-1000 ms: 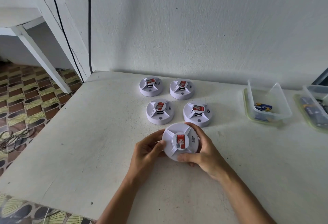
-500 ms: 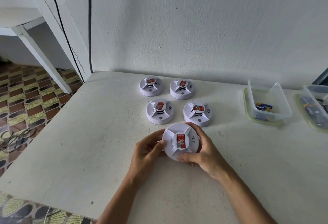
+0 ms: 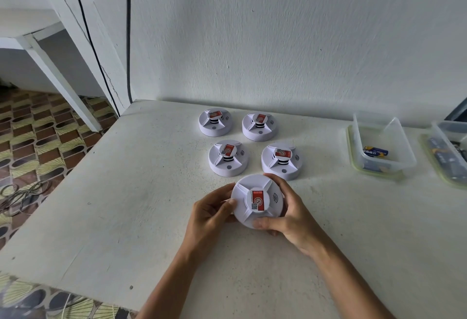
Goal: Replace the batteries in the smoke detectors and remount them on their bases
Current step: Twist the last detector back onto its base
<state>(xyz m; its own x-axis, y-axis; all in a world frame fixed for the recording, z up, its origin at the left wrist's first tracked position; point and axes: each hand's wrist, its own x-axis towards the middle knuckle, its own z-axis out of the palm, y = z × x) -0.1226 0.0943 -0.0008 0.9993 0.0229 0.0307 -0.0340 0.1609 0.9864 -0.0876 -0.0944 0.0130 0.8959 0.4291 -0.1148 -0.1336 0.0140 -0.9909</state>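
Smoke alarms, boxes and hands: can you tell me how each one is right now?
Held smoke detector: closed, sticker side up, gripped by both hands.
Four other smoke detectors: closed, resting on the table, untouched.
Left hand: fingers curled on the held detector's left edge.
Right hand: fingers wrapped round its right edge.
Near clear container: no lid, holds a battery.
Far right container: open, holds dark items, too blurred to tell.

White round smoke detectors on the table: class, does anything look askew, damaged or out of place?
Nothing stands out. Four white round smoke detectors sit flat in two neat rows; the left hand and right hand grip a fifth, intact. Loose batteries lie inside a clear plastic tub.
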